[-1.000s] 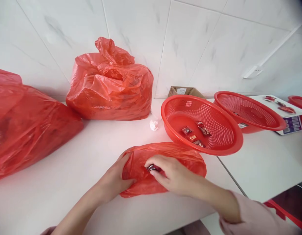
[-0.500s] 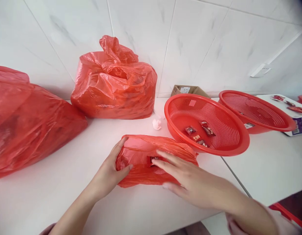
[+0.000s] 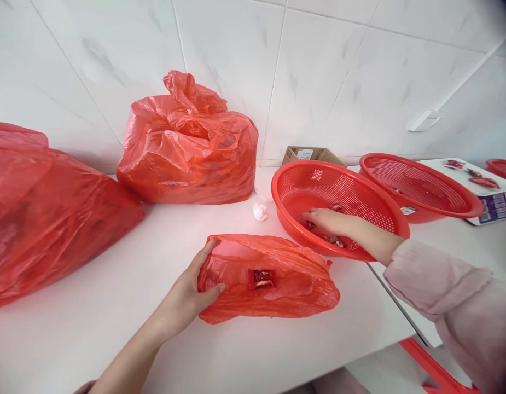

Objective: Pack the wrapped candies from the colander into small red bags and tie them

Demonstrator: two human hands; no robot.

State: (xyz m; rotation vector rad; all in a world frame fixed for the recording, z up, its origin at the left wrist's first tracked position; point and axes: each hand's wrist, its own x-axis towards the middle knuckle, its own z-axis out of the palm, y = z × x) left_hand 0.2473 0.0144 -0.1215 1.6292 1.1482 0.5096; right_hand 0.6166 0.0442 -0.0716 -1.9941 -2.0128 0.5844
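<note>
My left hand (image 3: 187, 298) grips the left end of a red plastic bag (image 3: 294, 298), thumb and fingers spread along its rim so that the mouth gapes. Inside the bag lies a small dark-red wrapped snack packet (image 3: 262, 278). My right hand (image 3: 324, 220) reaches down into a red perforated basket (image 3: 371, 194). Its fingers bend over a wrapped packet (image 3: 310, 225) on the basket floor, and the fingertips are partly hidden. More small packets (image 3: 337, 241) lie beneath and beside that hand.
Two full red plastic bags (image 3: 191, 164) (image 3: 59, 219) stand to the left and rear. A crumpled pale scrap (image 3: 260, 212) lies near the basket. Behind are a cardboard box (image 3: 314, 155), a second red basket (image 3: 420, 186) and a scale (image 3: 493, 208). A tiled wall (image 3: 228, 44) backs the table.
My right hand has left the bag's mouth and moved right into the basket. The packet in the bag is now uncovered. My left hand keeps its place at the bag's left end.
</note>
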